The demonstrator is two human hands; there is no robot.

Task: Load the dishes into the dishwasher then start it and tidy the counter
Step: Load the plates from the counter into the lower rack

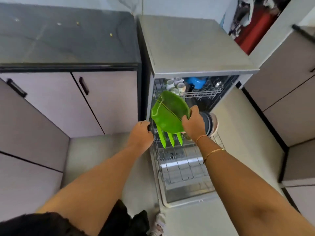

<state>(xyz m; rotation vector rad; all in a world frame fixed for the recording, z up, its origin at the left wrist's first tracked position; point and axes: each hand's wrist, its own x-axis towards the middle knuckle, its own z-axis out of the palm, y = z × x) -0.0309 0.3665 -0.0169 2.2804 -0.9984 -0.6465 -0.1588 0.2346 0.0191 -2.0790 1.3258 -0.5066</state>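
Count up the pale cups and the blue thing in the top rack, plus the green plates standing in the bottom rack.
Pale cups, top rack: 4
Blue thing, top rack: 1
Green plates standing, bottom rack: 3
Total: 8

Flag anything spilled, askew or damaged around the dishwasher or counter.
Only a few small crumbs lie on the dark counter left of the dishwasher. The green dish in the right hand and the racked cups look intact; nothing looks spilled. The left hand grips the lower rack.
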